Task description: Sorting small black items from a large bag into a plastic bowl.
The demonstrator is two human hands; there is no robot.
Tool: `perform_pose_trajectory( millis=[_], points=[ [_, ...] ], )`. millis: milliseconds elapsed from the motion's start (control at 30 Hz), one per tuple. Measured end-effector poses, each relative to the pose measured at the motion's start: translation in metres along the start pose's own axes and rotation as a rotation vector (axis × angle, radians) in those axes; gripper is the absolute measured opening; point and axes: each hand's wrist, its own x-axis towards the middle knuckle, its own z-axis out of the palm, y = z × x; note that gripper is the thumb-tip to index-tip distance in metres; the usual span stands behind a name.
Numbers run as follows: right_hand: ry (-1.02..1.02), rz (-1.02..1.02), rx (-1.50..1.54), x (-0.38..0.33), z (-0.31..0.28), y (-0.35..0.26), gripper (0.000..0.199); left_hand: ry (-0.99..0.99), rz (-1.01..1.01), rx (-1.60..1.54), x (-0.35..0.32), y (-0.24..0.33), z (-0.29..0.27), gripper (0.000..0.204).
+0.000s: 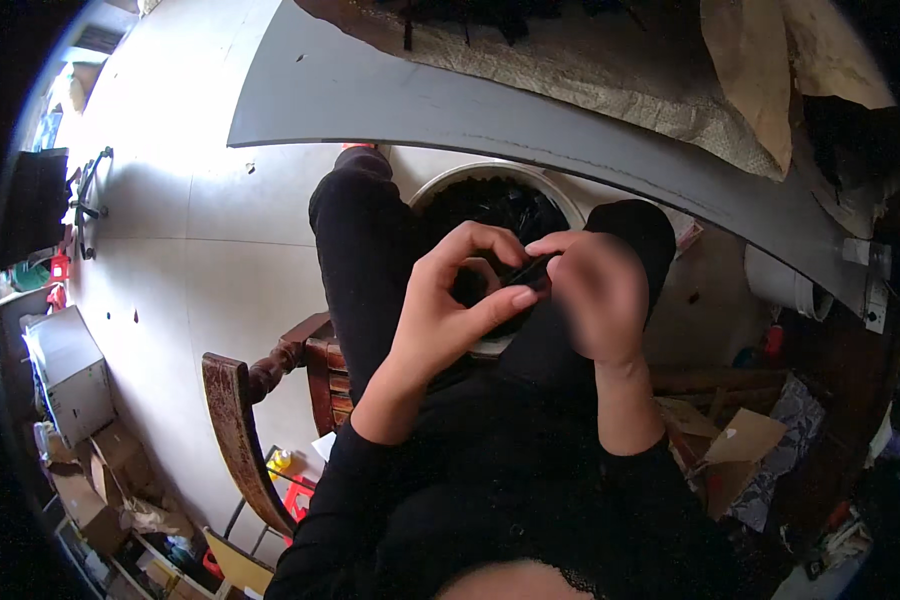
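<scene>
Together both hands' fingers (515,298) pinch small black part (528,271).

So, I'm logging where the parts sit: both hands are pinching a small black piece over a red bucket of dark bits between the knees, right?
Not quite: the bucket is white, not red. The rest holds. In the head view the left hand and the right hand meet on a small black piece above that bucket of dark bits, which sits between the knees.

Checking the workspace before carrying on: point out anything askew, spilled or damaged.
Nothing looks spilled or broken. Both hands, left hand and right hand, pinch a small black part above a white bucket of black pieces. The only disorder is loose cardboard scraps on the floor at the right.
</scene>
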Motion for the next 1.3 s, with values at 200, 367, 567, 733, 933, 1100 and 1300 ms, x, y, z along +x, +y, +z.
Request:
perform_pose_trajectory(
  millis=[200, 367, 567, 733, 933, 1100, 1300],
  points=[
    [0.027, -0.192, -0.376, -0.002, 0.005, -0.009, 0.017, 0.099, -0.037, 0.208, -0.005, 0.000, 0.007, 0.020],
    [0.125, -0.325, -0.577, -0.007, 0.013, -0.004, 0.017, 0.175, -0.042, 0.105, -0.007, -0.006, 0.017, 0.016],
    [0.095, -0.443, -0.741, -0.015, 0.018, -0.006, 0.020, 0.175, -0.099, -0.154, -0.012, -0.013, 0.019, 0.015],
    [-0.013, -0.480, -0.745, 0.002, 0.012, -0.015, 0.019, 0.188, -0.193, -0.340, -0.008, -0.018, 0.011, 0.012],
    [0.288, -0.488, -1.114, 0.132, -0.033, -0.021, 0.028, 0.275, -0.162, -0.552, -0.004, -0.011, -0.009, 0.014],
    [0.385, -0.428, -1.583, 0.226, -0.105, 0.011, 0.043, 0.229, -0.252, -0.780, -0.011, -0.013, -0.016, 0.022],
    [0.332, -0.360, -1.667, 0.203, -0.106, -0.004, 0.045, 0.196, -0.317, -0.944, -0.013, -0.016, -0.024, 0.016]
  ],
)
